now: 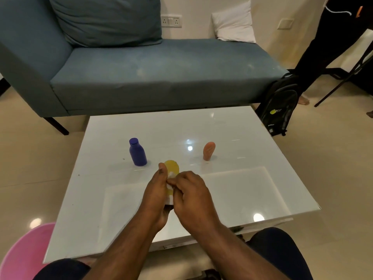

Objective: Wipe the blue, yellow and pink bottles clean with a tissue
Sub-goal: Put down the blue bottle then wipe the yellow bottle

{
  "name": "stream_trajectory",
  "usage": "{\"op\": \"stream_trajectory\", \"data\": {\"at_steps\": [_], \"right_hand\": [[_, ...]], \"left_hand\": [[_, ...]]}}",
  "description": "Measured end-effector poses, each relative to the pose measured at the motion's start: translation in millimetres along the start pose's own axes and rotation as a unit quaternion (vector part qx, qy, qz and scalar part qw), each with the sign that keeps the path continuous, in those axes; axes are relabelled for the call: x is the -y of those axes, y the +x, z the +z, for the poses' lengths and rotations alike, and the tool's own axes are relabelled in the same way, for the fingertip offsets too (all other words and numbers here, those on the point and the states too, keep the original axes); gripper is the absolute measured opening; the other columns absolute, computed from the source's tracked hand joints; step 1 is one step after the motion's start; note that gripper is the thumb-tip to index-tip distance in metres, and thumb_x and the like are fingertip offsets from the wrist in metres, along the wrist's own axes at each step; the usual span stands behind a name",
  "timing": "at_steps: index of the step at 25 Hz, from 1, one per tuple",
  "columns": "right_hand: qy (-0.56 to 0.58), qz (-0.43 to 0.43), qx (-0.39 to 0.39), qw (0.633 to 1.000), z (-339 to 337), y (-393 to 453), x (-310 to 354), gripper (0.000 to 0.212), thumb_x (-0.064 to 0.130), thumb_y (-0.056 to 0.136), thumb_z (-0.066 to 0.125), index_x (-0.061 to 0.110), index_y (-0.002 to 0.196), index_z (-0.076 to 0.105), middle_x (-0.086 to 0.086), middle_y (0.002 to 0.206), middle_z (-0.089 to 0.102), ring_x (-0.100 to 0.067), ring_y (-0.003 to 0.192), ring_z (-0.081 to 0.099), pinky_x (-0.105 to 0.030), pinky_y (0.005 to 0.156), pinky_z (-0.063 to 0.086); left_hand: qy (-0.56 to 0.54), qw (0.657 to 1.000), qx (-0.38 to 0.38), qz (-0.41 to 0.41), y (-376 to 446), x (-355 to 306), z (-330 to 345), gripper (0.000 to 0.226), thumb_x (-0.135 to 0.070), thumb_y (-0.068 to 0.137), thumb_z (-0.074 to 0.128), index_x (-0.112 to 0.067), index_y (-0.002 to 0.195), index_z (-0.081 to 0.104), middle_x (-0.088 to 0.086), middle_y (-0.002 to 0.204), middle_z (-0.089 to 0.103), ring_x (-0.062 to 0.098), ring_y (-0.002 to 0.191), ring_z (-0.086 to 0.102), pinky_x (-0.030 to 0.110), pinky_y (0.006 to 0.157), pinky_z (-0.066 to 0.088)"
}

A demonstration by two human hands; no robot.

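— What's behind the table?
— A blue-grey sofa against a cream wall, with a large cushion and a white pillow.
— And the floor?
— Glossy beige tiles reflecting ceiling lights. A black backpack stands off the table's far right corner; something pink, perhaps a tub, sits near the left corner.

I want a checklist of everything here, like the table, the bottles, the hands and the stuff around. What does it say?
Surface: glossy white table, lamp glare on it.
Job's things: blue bottle and pink bottle stand apart on the table; yellow bottle lifted; tissue against it.
Clutter: nothing seen.
Hands: left hand grips the yellow bottle; right hand pinches the tissue.
Cables: nothing seen.
Surroundings: blue sofa, white pillow, backpack, pink tub, another person's legs.
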State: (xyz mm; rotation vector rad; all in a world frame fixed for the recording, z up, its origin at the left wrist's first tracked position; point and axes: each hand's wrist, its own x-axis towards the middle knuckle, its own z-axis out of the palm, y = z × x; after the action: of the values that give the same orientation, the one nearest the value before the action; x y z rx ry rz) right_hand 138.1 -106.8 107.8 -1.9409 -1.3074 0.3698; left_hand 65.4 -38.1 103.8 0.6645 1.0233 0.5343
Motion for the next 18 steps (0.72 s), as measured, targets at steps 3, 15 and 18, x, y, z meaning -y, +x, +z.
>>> {"op": "stream_trajectory", "data": {"at_steps": [3, 15, 18], "right_hand": [[0.036, 0.038, -0.035, 0.998, -3, 8, -22, 0.027, 0.033, 0.089, 0.046, 0.023, 0.099, 0.068, 0.008, 0.098, 0.064, -0.005, 0.089, 0.057, -0.021, 0.082, 0.05], [0.414, 0.397, -0.041, 0.818, 7, 32, -118, 0.039, -0.004, 0.088, 0.057, 0.027, 0.111, 0.063, -0.01, 0.102, 0.065, -0.027, 0.099, 0.063, -0.047, 0.082, 0.056], [0.451, 0.403, -0.029, 0.796, 10, 43, -127, 0.051, -0.008, 0.088, 0.054, 0.032, 0.119, 0.059, -0.011, 0.104, 0.065, -0.028, 0.099, 0.064, -0.047, 0.083, 0.056]], "left_hand": [[0.016, 0.999, 0.031, -0.028, 6, 10, -3, 0.045, -0.044, 0.094, 0.059, -0.021, 0.133, 0.057, 0.013, 0.12, 0.07, 0.031, 0.107, 0.069, 0.043, 0.079, 0.059], [0.24, 0.963, -0.037, 0.115, 120, -4, -14, 0.04, -0.016, 0.094, 0.067, -0.012, 0.132, 0.058, 0.008, 0.124, 0.067, 0.027, 0.113, 0.065, 0.05, 0.1, 0.053], [0.276, 0.951, -0.036, 0.135, 152, -13, -11, 0.034, -0.012, 0.093, 0.068, -0.013, 0.126, 0.062, 0.007, 0.118, 0.069, 0.027, 0.111, 0.067, 0.046, 0.099, 0.054]]}}
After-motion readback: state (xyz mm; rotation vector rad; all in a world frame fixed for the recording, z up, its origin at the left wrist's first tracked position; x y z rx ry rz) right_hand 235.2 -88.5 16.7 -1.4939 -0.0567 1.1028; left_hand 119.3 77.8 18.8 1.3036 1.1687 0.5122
